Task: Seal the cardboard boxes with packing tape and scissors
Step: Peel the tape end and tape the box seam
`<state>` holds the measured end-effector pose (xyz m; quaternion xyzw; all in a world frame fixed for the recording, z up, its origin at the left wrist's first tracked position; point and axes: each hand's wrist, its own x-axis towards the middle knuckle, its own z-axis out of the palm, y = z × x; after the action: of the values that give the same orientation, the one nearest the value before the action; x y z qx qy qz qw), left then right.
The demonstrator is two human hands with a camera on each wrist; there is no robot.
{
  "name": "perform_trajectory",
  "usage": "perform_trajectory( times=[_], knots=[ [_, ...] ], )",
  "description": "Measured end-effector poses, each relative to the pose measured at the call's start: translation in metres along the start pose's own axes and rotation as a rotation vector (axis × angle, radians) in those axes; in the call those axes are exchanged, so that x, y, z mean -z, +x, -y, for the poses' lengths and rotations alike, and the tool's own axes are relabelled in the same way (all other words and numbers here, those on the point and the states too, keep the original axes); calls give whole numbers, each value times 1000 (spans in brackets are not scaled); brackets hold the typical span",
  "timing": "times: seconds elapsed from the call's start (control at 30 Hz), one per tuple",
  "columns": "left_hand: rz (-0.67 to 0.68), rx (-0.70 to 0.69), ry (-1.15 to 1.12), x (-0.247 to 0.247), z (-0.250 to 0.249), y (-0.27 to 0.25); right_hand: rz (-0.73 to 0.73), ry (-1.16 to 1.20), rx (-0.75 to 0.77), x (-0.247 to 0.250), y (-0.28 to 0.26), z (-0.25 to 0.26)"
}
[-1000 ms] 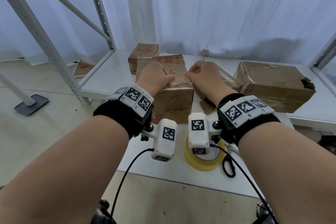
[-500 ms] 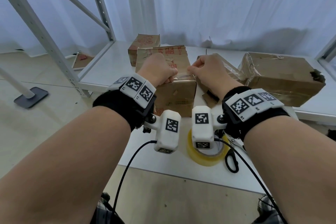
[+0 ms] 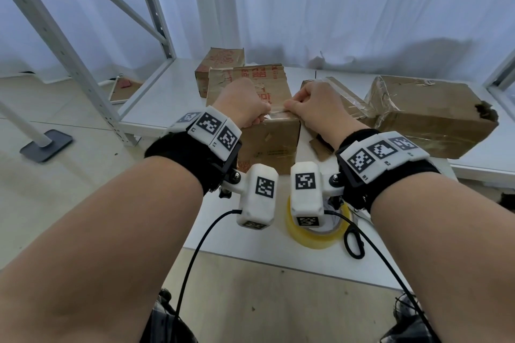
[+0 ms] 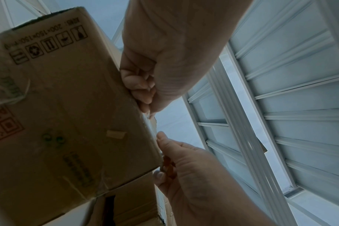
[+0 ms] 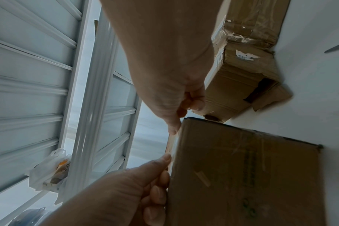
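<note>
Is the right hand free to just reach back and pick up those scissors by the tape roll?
Probably not right away. The right hand is pinching a tape strip on the box. The scissors lie unobstructed beside the tape roll, under that wrist, so it must let go first.

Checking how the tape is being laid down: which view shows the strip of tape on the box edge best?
The head view: the tape strip runs along the top front edge of the box, between the left hand and right hand, both pressing it. The left wrist view shows it edge-on as a pale sliver; the right wrist view barely shows it.
</note>
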<state>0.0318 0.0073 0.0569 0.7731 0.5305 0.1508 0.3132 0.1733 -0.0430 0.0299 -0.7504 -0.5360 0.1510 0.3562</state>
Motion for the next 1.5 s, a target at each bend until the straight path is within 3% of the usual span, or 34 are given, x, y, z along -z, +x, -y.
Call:
perform_trajectory(
  times=[0.47, 0.57, 0.7, 0.8, 0.9, 0.97, 1.03, 1.13, 1.23, 1.5],
  knots=[
    [29, -63, 173, 0, -2, 1, -11, -55, -6, 1, -5, 5],
    [28, -97, 274, 1, -3, 0, -8, 78, -104, 1, -2, -1],
    [3, -120, 415, 6, 7, -2, 15, 72, -137, -1, -4, -10],
    [-78, -134, 323, 9, 19, -7, 27, 201, -182, -2, -9, -13],
    [-245, -399, 277, 2, 21, -15, -146, 27, 69, 3, -14, -6],
    [-127, -509, 369, -10, 19, -19, -38, -19, 251, -1, -22, 5],
    [4, -471, 497, -22, 23, -20, 193, -65, 285, -12, -31, 5],
    [33, -407, 592, -30, 33, -19, 323, -146, 201, -18, -35, -7],
    [-8, -396, 627, -31, 38, -20, 338, -175, 206, -18, -36, -11],
    [-117, -350, 638, -36, 38, -26, 182, -126, 99, -17, -45, -18]
  ],
)
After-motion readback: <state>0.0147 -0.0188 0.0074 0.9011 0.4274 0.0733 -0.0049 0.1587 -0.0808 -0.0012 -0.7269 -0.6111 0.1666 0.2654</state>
